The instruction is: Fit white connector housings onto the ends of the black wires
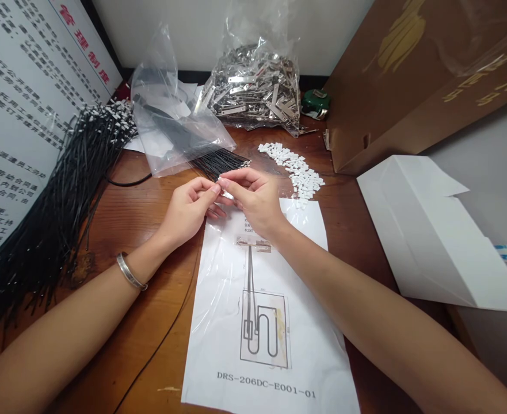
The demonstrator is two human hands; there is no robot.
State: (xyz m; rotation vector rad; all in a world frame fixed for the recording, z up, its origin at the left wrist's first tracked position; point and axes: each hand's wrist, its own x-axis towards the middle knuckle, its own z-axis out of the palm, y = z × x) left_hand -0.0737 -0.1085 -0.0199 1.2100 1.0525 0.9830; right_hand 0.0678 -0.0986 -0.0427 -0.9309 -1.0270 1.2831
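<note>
My left hand point(188, 210) and my right hand point(255, 201) meet above the top of a printed sheet, fingertips pinched together. A small white connector piece point(221, 181) shows between the right thumb and finger, mostly covered. From under my left hand a thin black wire point(166, 326) trails down the table to the lower left; its upper end is hidden in the fingers. Just beyond my right hand lies a pile of small white connector pieces point(298, 172). A bundle of black wires point(218, 163) lies behind the fingertips, partly inside a clear plastic bag point(167, 132).
A large bundle of black wires point(58, 201) hangs at the left against a printed board point(29, 75). At the back stand a bag of metal strips point(253, 86) and a green tape measure point(316, 103). A cardboard box point(365, 75) and white folded card point(434, 230) flank the right. The drawing sheet point(218, 322) lies in front.
</note>
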